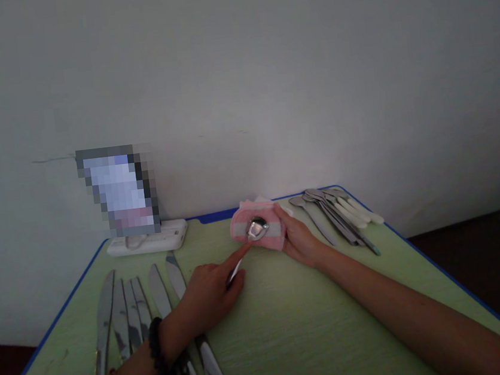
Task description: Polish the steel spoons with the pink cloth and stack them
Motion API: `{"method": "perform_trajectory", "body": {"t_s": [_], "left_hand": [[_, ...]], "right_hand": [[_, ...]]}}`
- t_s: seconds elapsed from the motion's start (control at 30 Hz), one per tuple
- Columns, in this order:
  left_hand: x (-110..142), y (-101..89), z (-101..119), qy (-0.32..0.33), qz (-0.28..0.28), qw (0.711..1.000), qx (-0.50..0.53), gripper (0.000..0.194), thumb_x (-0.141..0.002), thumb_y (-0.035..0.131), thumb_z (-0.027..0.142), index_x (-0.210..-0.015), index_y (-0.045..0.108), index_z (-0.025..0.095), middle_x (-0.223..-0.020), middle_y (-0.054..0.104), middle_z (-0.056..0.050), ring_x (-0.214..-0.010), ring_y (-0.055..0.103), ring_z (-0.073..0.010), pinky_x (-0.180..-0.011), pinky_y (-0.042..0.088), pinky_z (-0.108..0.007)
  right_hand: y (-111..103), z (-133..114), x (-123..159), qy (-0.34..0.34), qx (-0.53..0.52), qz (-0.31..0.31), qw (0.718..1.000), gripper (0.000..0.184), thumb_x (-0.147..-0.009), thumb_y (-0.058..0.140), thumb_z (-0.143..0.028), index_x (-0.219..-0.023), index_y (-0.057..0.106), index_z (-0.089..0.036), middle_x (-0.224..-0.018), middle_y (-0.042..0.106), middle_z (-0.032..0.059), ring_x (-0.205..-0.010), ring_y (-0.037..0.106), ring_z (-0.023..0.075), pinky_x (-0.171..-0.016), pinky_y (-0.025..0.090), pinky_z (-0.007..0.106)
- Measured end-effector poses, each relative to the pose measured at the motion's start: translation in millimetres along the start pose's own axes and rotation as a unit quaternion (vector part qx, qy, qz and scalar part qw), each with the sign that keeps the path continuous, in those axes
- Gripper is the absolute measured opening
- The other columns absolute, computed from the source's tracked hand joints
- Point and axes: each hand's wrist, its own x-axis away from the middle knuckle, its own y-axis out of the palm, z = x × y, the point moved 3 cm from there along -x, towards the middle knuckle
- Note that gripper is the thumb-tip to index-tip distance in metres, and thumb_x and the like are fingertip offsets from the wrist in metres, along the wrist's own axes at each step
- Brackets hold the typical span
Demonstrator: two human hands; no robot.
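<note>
My left hand (214, 288) is closed around the handle of a metal spoon (257, 228), its index finger stretched along the neck. The spoon's shiny bowl lies against a pink and white striped cloth (240, 215). That cloth is gripped at its right edge by my right hand (300, 239), thumb on top and the other fingers partly hidden behind. Several table knives (106, 312) lie side by side under and beside my left forearm. To the right of my right hand is a pile of several spoons (332, 217), a few with white handles.
The pale green table (294, 339) has a blue rim and stands against a plain wall (266, 89). A phone-like device (119, 190) with a blurred screen leans at the back left over a white stand (172, 235). Dark floor shows beyond the right edge.
</note>
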Motion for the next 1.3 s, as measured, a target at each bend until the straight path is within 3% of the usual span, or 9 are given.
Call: {"method": "perform_trajectory", "body": {"t_s": [0.37,0.5,0.63,0.77,0.97,1.13,1.3], "left_hand": [[0,-0.4,0,-0.003,0.000,1.000,0.007,0.051,-0.090,0.038,0.029,-0.140,0.039,0.022,-0.050,0.056,0.005,-0.049,0.057,-0.0145,-0.055,0.037,-0.022],[0,-0.4,1,-0.001,-0.004,1.000,0.005,0.051,-0.090,0.037,0.029,-0.140,0.039,0.022,-0.052,0.056,0.004,-0.049,0.056,-0.0152,-0.055,0.037,-0.022],[0,-1.1,1,-0.008,-0.004,1.000,0.012,0.050,-0.089,0.037,0.029,-0.138,0.042,0.022,-0.049,0.053,0.005,-0.047,0.053,-0.0148,-0.054,0.035,-0.022],[0,-5.2,2,-0.011,0.003,0.997,0.075,0.046,-0.092,0.034,0.033,-0.135,0.045,0.023,-0.050,0.051,0.005,-0.049,0.052,-0.0144,-0.055,0.034,-0.023],[0,-10.7,0,-0.071,0.051,0.956,0.279,0.042,-0.092,0.036,0.039,-0.128,0.042,0.018,-0.049,0.042,0.010,-0.042,0.038,-0.0108,-0.045,0.024,-0.020],[-2,-7.7,-4,-0.095,0.071,0.924,0.365,0.039,-0.087,0.042,0.040,-0.118,0.041,0.016,-0.059,0.053,0.007,-0.045,0.038,-0.0094,-0.044,0.025,-0.019],[-5,-2.3,-15,-0.109,0.116,0.897,0.411,0.032,-0.087,0.041,0.041,-0.110,0.044,0.019,-0.053,0.035,0.011,-0.045,0.032,-0.0094,-0.043,0.020,-0.019]], "right_hand": [[1,-1,1,-0.032,0.026,-0.041,0.998,0.027,-0.079,0.061,-0.040,-0.098,0.066,-0.021,-0.117,0.066,0.0035,-0.110,0.060,0.0209,-0.091,0.051,0.037],[1,-2,2,-0.027,0.032,-0.041,0.998,0.029,-0.079,0.062,-0.039,-0.102,0.066,-0.022,-0.114,0.068,0.0033,-0.108,0.061,0.0209,-0.089,0.052,0.037],[4,-3,3,-0.028,0.031,-0.052,0.998,0.032,-0.079,0.062,-0.038,-0.107,0.065,-0.022,-0.123,0.062,0.0031,-0.109,0.060,0.0208,-0.088,0.053,0.036],[2,-3,3,-0.024,0.027,-0.027,0.999,0.031,-0.079,0.062,-0.037,-0.105,0.065,-0.021,-0.114,0.068,0.0040,-0.101,0.063,0.0200,-0.087,0.053,0.036],[-2,1,2,0.013,-0.009,-0.004,1.000,0.028,-0.080,0.062,-0.034,-0.103,0.063,-0.018,-0.091,0.073,0.0051,-0.088,0.067,0.0196,-0.083,0.055,0.039],[-2,-1,0,0.008,-0.036,0.014,0.999,0.025,-0.083,0.059,-0.030,-0.104,0.061,-0.016,-0.092,0.073,0.0063,-0.083,0.069,0.0190,-0.082,0.056,0.037],[-4,-5,-13,-0.015,-0.083,0.037,0.996,0.022,-0.087,0.054,-0.027,-0.103,0.061,-0.015,-0.091,0.074,0.0060,-0.078,0.070,0.0178,-0.080,0.057,0.035]]}}
